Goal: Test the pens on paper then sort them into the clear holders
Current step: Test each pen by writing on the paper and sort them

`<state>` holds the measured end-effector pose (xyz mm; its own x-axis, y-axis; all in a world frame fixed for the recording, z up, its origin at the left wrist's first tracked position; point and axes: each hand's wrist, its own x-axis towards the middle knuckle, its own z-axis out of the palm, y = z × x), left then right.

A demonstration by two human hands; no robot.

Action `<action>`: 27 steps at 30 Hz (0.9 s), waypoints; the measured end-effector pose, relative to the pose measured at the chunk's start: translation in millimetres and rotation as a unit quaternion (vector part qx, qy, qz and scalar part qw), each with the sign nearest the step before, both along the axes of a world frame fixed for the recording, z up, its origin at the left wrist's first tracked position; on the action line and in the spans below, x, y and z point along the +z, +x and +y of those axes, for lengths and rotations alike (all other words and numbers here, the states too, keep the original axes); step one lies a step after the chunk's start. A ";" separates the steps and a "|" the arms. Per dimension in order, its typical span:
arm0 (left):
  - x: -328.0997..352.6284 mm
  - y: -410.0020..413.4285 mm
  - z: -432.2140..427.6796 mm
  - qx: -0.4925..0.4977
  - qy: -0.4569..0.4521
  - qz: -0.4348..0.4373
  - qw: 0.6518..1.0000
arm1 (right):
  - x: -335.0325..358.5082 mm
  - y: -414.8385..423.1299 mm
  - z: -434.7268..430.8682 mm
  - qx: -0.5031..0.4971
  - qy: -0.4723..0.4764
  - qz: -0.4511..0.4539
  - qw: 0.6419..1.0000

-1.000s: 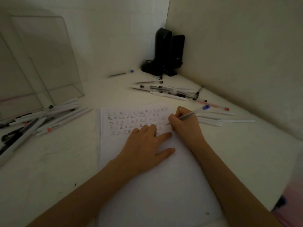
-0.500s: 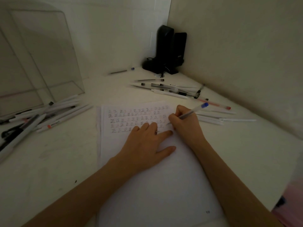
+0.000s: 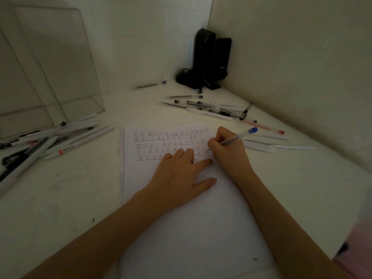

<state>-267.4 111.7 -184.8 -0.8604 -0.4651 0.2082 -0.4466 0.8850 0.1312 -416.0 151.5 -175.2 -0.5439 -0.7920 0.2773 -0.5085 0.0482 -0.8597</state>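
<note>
The right hand [image 3: 228, 156] pinches a blue-capped pen [image 3: 235, 138] in its grip, tip on the paper [image 3: 201, 228] near its right edge; the left hand [image 3: 181, 178] lies flat beside it, fingers spread; bare worktop [image 3: 66, 198] separates the sheet from the left pen pile [image 3: 66, 135].

matt paper [image 3: 181, 228], clear plastic holders [image 3: 60, 67]

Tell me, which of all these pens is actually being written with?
The clear pen with the blue end, gripped in the right hand, its tip on the paper. The other pens all lie loose on the table, untouched.
</note>
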 end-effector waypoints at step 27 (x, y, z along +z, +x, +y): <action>4.7 2.9 -9.1 0.037 0.299 0.263 0.916 | 20.6 19.9 9.2 0.113 -0.121 -0.182 0.969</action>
<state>-264.5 102.6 -180.1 -0.6759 -0.6842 0.2739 -0.2379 0.5542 0.7977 -396.0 160.7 -154.6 -0.4616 -0.8376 0.2922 -0.1430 -0.2548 -0.9564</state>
